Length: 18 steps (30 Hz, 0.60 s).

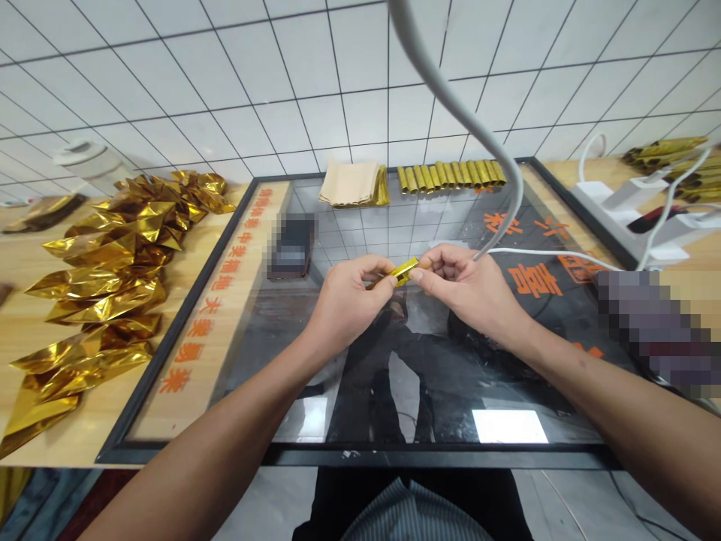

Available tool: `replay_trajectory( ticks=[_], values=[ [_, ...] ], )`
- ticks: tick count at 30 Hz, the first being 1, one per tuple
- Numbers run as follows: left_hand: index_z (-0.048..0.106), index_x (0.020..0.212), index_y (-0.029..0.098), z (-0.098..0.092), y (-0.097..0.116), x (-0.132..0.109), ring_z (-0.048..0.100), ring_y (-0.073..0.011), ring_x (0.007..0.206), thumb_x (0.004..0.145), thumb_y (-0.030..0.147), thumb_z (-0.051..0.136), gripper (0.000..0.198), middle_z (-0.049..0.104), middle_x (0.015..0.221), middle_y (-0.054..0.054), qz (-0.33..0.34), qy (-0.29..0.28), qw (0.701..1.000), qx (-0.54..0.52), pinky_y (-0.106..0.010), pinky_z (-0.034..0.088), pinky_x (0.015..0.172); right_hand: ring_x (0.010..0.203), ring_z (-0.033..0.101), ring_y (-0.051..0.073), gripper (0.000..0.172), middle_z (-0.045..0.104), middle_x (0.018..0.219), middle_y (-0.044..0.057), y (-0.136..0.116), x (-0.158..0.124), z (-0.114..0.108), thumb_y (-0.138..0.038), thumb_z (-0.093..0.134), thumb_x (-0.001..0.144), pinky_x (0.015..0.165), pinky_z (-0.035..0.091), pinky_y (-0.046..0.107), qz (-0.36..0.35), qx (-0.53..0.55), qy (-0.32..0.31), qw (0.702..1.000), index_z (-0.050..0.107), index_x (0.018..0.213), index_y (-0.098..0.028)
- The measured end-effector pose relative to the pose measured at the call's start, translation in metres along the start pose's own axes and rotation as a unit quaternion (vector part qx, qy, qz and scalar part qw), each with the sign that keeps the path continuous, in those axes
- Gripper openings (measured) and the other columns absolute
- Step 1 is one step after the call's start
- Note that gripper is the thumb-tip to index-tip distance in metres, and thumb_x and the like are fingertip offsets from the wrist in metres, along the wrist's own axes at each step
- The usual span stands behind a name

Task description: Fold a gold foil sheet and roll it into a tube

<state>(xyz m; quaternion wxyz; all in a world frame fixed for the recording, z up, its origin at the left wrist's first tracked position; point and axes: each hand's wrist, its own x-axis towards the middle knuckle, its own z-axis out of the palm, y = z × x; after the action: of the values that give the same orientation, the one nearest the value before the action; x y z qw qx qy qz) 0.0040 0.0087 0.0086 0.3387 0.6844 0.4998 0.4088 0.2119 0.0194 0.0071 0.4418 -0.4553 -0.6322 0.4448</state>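
Note:
A small folded strip of gold foil paper [404, 270] is held between both hands above the dark glass panel [360, 391]. My left hand [352, 297] pinches its left end between thumb and fingers. At the strip's right end, my right hand [470, 289] has its thumb and index finger closed on it. Beyond the hands, a stack of paper sheets [350, 182] with gold undersides lies at the panel's back edge. Beside it on the right is a row of rolled gold paper tubes [451, 176].
Folded gold foil shapes [107, 278] are heaped on the left. A phone [291, 248] lies on the panel. To the right are a white power strip [613, 214], cables, a blurred dark object [656, 323] and more gold rolls [659, 154]. A grey flexible arm [451, 98] hangs over the panel.

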Motion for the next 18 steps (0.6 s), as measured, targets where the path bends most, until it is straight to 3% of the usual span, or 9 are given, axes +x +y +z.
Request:
replay_trajectory(
  ticks=[10, 14, 18],
  values=[
    [0.076, 0.088, 0.021, 0.0028, 0.0051, -0.0011, 0.074, -0.0160, 0.071, 0.091, 0.018, 0.065, 0.011, 0.078, 0.081, -0.001, -0.016, -0.033, 0.999, -0.041, -0.026, 0.059, 0.066, 0.062, 0.055, 0.013, 0.017, 0.065, 0.072, 0.000, 0.0010, -0.0005, 0.0031, -0.031, 0.082, 0.083, 0.052, 0.043, 0.026, 0.026, 0.005, 0.021, 0.999, 0.070, 0.080, -0.021],
    [0.073, 0.100, 0.020, 0.0063, 0.0025, -0.0018, 0.074, -0.0145, 0.075, 0.091, 0.015, 0.062, 0.015, 0.079, 0.089, -0.001, -0.014, -0.035, 0.996, -0.077, -0.025, 0.059, 0.071, 0.061, 0.055, 0.013, 0.014, 0.065, 0.072, 0.000, -0.0001, -0.0002, 0.0047, -0.029, 0.079, 0.084, 0.052, 0.042, 0.026, 0.027, -0.002, 0.009, 1.000, 0.070, 0.079, -0.020],
    [0.074, 0.101, 0.021, 0.0077, 0.0001, -0.0043, 0.073, -0.0134, 0.076, 0.091, 0.013, 0.060, 0.019, 0.079, 0.090, 0.000, 0.006, -0.035, 0.999, -0.037, -0.023, 0.056, 0.071, 0.059, 0.053, 0.012, 0.015, 0.065, 0.071, -0.001, 0.0020, -0.0012, 0.0056, -0.030, 0.079, 0.085, 0.052, 0.041, 0.026, 0.033, -0.014, 0.005, 0.999, 0.070, 0.080, -0.020]
  ],
)
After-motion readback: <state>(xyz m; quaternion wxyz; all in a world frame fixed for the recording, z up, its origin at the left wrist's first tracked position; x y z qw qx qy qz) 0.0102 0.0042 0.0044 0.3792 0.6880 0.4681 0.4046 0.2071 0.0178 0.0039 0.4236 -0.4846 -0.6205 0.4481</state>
